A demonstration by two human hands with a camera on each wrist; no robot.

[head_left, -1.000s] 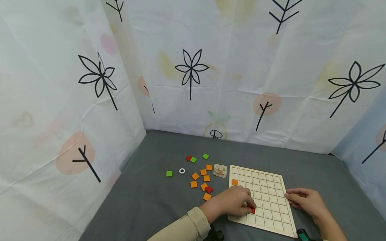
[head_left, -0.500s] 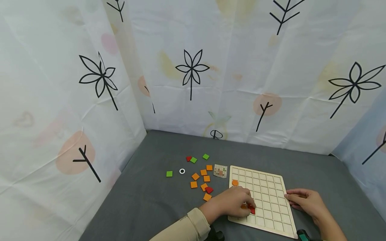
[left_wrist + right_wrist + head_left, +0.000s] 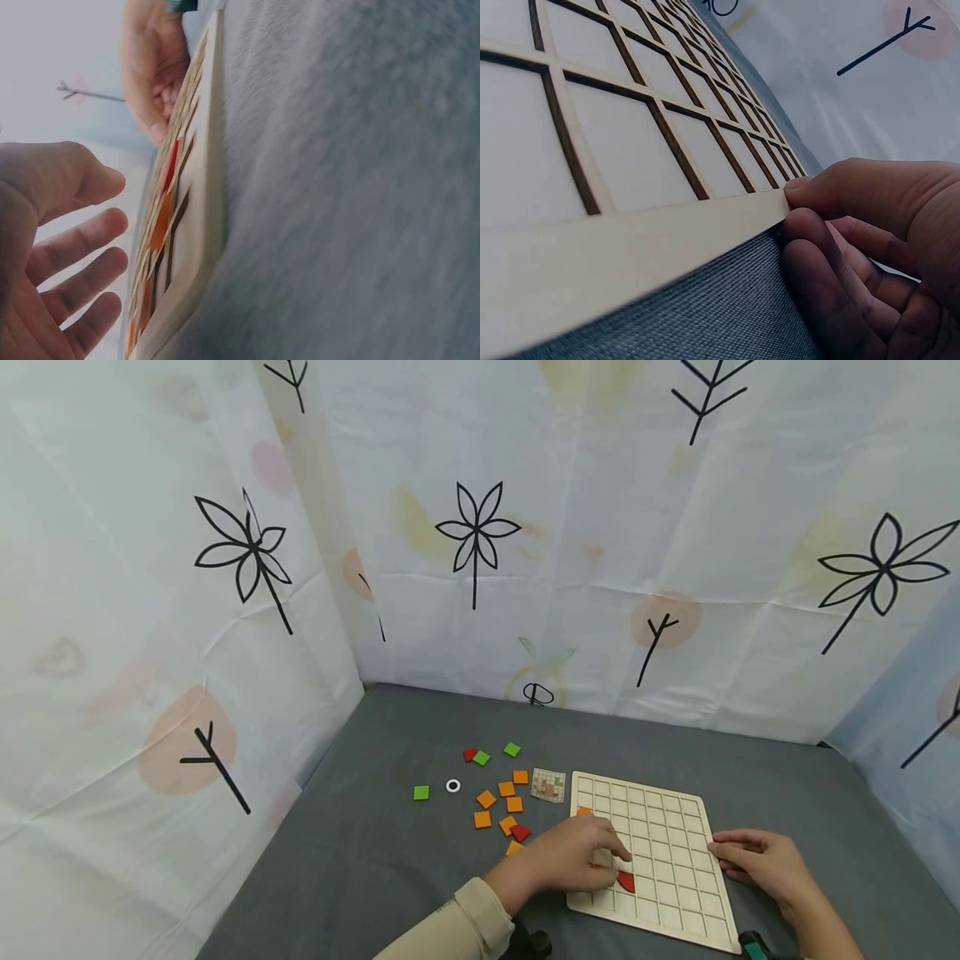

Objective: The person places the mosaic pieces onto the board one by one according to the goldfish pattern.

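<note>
A pale wooden grid board (image 3: 675, 860) lies on the grey cloth. My left hand (image 3: 581, 853) hovers over its left part, and the left wrist view shows the fingers loosely spread with nothing between them. Just below the fingertips, a red piece with a rounded side (image 3: 627, 882) lies in a board cell. Orange pieces (image 3: 160, 223) sit in cells beside it, partly hidden by the hand in the head view. At the board's right edge, my right hand (image 3: 768, 864) pinches the rim, thumb on top and fingers against the side and underside.
Left of the board lie several loose orange square tiles (image 3: 482, 819), several green tiles (image 3: 422, 792), red pieces (image 3: 520, 832) and a white ring (image 3: 453, 786). A small printed grid card (image 3: 548, 785) is near the board's far left corner. Patterned white cloth walls (image 3: 585, 527) enclose the table.
My left hand has let go of the red piece and drawn slightly back to the left and up, uncovering it in its cell. The right hand stays at the board's edge.
</note>
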